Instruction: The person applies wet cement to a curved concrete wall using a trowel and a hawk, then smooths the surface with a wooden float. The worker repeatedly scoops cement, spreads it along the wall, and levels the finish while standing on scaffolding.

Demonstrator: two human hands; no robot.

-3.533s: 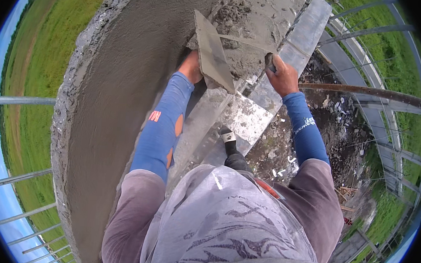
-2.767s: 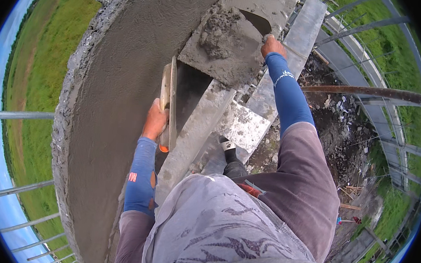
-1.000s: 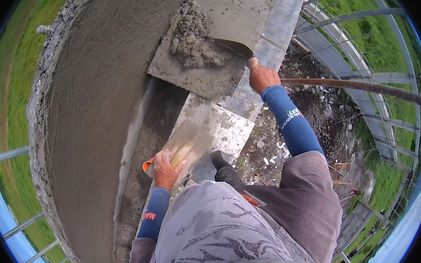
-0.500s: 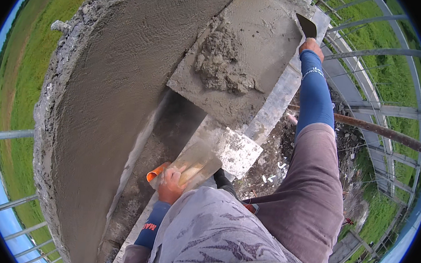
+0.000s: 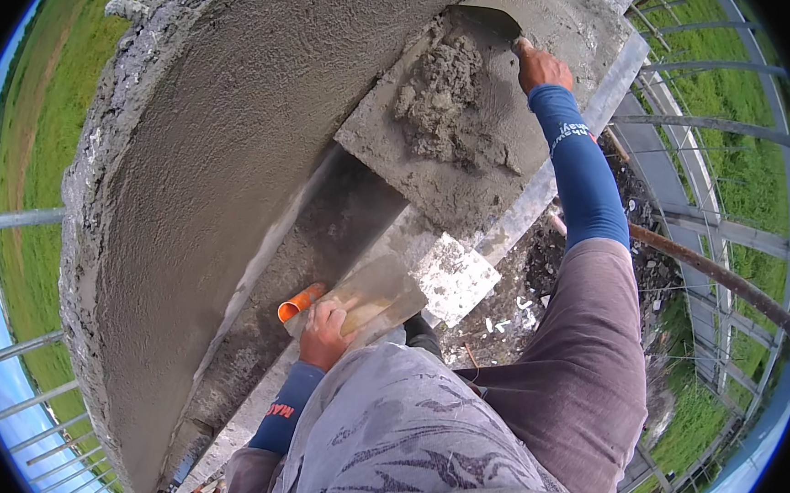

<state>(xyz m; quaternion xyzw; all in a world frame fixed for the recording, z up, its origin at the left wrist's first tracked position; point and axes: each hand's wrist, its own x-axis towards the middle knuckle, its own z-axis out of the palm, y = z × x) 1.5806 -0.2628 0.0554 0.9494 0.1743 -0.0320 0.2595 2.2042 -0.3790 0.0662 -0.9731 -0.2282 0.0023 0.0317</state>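
Observation:
My right hand (image 5: 545,71) is closed round the handle of a trowel (image 5: 491,19). Its dark blade lies low over the far end of a heap of wet mortar (image 5: 442,94), on a flat mortar board (image 5: 467,197). Whether the blade touches the mortar I cannot tell. Close to my body, my left hand (image 5: 323,333) grips a plastering float (image 5: 383,287), its flat plate pointing away to the right and its handle partly hidden by the fingers. Just left of that hand sticks out an orange pipe (image 5: 299,302).
A curved wall (image 5: 199,169) coated in smooth grey mortar rises on the left, with a rough outer edge. A white-spattered block (image 5: 455,280) sits below the board. Rubble, a rusty bar (image 5: 714,273) and metal railings (image 5: 733,128) lie to the right; grass is beyond.
My right hand and the trowel have swung left from the board's right edge to the far end of the mortar heap. My left hand keeps the float in nearly the same place.

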